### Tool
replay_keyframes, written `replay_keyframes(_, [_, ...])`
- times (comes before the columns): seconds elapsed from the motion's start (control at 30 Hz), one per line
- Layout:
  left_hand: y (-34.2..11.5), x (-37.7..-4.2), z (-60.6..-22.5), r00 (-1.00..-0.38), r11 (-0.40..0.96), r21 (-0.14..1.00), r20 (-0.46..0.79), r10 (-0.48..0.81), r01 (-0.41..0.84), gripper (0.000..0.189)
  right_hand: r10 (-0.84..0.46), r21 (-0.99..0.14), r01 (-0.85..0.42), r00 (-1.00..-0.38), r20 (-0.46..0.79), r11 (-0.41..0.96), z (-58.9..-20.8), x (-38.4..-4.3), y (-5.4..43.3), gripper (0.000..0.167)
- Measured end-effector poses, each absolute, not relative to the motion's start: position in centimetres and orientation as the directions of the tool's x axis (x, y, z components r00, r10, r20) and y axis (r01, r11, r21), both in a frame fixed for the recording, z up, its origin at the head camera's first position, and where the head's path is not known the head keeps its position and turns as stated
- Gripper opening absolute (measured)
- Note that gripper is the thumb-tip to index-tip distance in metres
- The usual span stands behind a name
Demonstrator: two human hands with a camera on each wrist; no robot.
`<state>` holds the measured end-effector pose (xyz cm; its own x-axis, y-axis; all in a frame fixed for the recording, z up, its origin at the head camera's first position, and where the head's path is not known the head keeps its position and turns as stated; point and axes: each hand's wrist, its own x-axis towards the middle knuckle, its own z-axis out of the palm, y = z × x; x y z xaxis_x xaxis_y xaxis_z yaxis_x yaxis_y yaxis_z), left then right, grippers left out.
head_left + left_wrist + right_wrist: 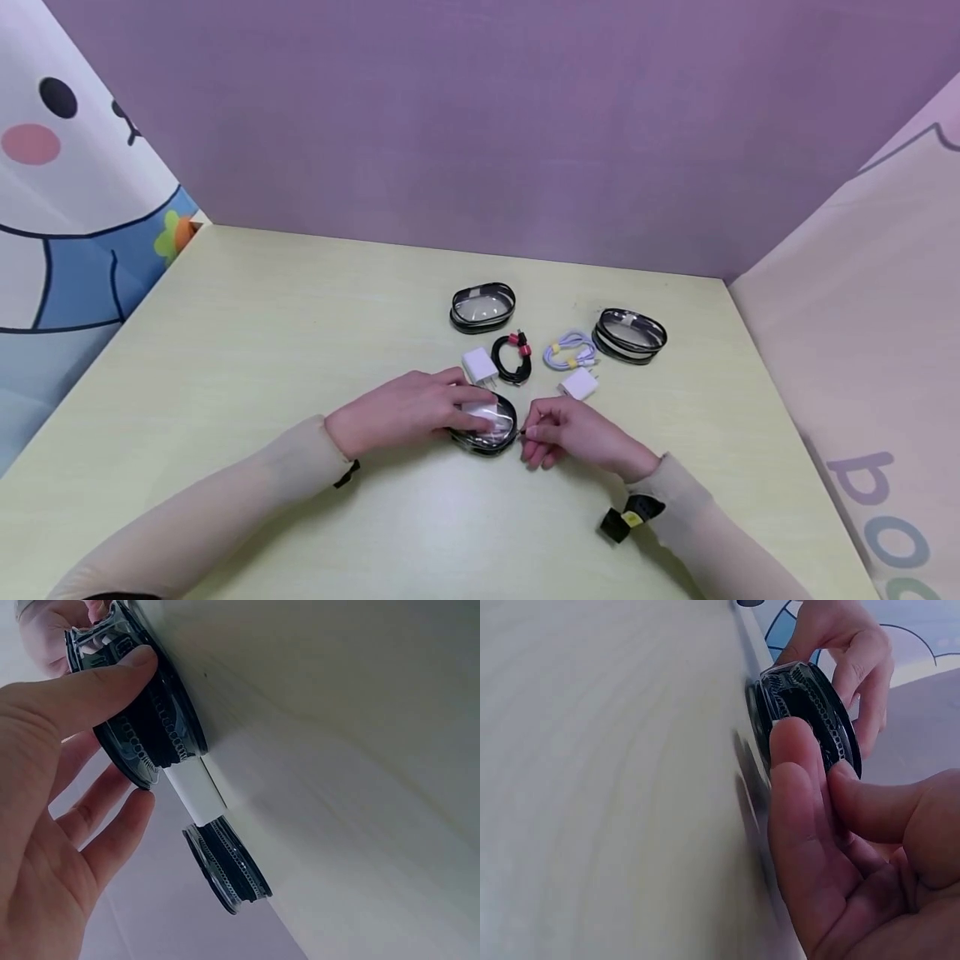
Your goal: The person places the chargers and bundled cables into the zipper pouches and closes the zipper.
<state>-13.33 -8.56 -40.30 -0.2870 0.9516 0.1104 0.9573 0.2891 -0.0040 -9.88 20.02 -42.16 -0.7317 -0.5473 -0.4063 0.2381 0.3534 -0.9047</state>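
Observation:
A small clear zip case [501,414] with black trim lies on the table, something white showing through its clear top. My left hand [420,410] holds it from the left, fingers over the top and thumb along the near side. In the left wrist view, the thumb presses on the black zip band of the case [154,727]. My right hand [573,433] is at the case's right end, thumb and forefinger pinching the small zipper pull [522,432]. The right wrist view has these fingertips [793,739] right at the zip; the pull is mostly hidden there.
Behind the held case stand a white charger plug [478,365] and a coiled black cable [512,360] with red ties. A coiled lilac cable [570,350] and another white plug [578,384] lie to the right. Two more clear cases, one left [483,307], one right [630,336], sit farther back.

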Motion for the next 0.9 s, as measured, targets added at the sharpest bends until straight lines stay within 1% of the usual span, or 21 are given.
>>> replay_keyframes(0.6, [-8.68, -13.45, -40.65, -0.298, 0.296, 0.037, 0.147, 0.943, 0.954, 0.057, -0.608, -0.911, 0.227, -0.685, -0.400, 0.344, -42.38, -9.17, 19.40, 0.012])
replay_keyframes(0.67, [-8.71, -13.45, -40.65, -0.297, 0.297, 0.028, 0.155, 0.942, 0.955, 0.055, -0.601, -0.910, 0.227, -0.691, -0.401, 0.346, -42.46, -9.26, 19.39, 0.012])
replay_keyframes(0.77, [-8.78, -13.43, -40.68, -0.293, 0.297, -0.003, 0.157, 0.943, 0.955, 0.054, -0.583, -0.915, 0.217, -0.716, -0.385, 0.339, -42.50, -9.42, 19.61, 0.011])
replay_keyframes(0.9, [-8.93, -13.34, -40.63, -0.282, 0.291, -0.044, 0.149, 0.948, 0.956, 0.058, -0.558, -0.923, 0.199, -0.748, -0.359, 0.329, -42.51, -9.61, 19.85, 0.011])
